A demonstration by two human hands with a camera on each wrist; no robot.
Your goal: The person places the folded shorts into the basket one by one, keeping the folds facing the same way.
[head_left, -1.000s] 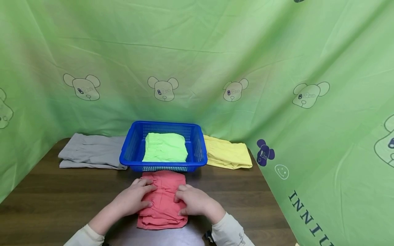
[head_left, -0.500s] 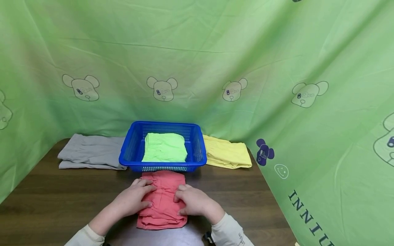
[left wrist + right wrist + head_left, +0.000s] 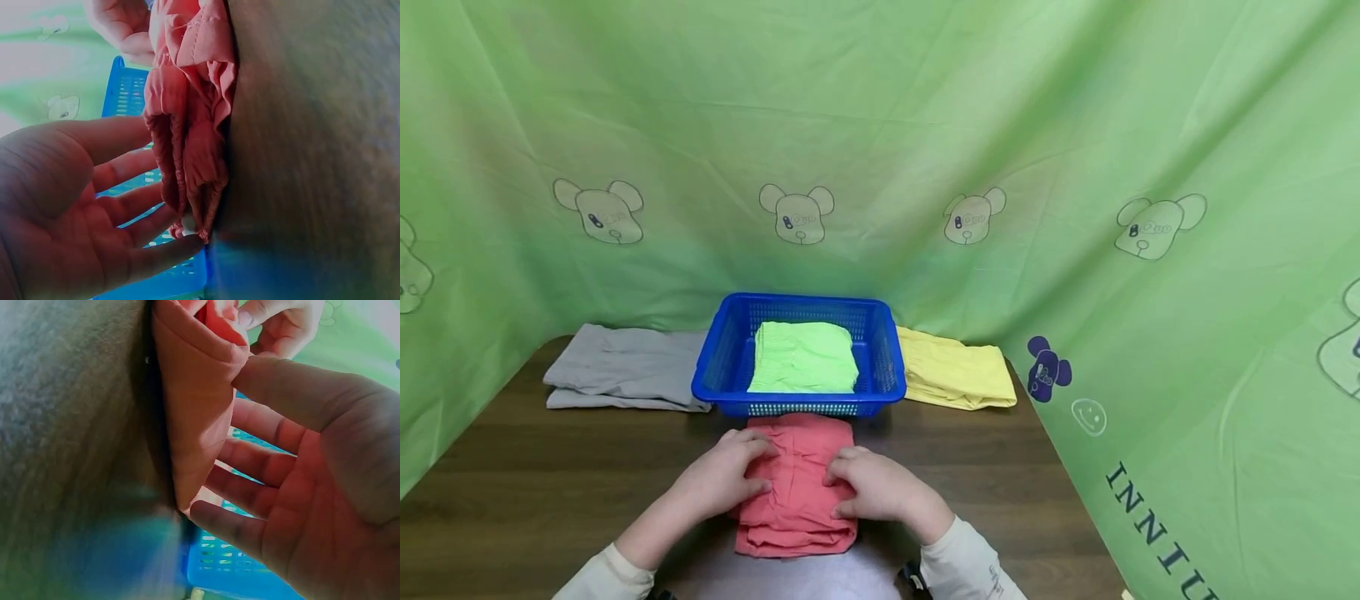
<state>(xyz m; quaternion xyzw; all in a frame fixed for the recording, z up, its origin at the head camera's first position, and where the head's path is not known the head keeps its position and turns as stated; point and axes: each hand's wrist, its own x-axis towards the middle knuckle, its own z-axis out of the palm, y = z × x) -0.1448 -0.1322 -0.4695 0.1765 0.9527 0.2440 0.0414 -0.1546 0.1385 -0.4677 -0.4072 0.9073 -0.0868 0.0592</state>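
Folded into a layered, wrinkled rectangle, the coral-red cloth lies flat on the brown table.

The left sleeve and right sleeve are off-white and leave the left hand and right hand bare. Small dark print marks the right sleeve; a black fitting, indistinct, shows beside its cuff.

Hands shifted slightly forward, thumbs higher on red cloth
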